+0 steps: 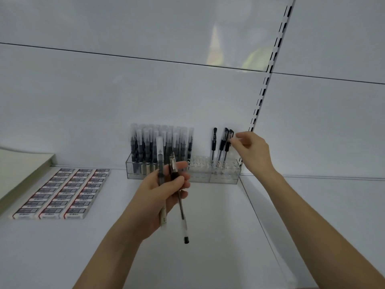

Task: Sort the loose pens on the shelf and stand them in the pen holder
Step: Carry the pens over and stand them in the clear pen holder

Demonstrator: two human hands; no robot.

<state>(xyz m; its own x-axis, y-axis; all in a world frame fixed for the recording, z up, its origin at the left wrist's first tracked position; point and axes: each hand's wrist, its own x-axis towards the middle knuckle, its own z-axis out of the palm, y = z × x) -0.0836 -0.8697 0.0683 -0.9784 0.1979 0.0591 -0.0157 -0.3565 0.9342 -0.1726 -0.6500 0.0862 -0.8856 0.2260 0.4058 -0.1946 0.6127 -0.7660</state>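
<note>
Pen holder (183, 171) stands far on your shelf (208, 236), against the back panel (166, 97): many pens (160, 142) in its left part, three pens (221, 146) in its right. Boxes (62, 193) lie left, nearer you.

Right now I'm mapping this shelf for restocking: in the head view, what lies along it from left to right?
Paper stack → eraser boxes → frosted-cap pens in the holder → black-cap pens → right hand → slotted upright.
</note>
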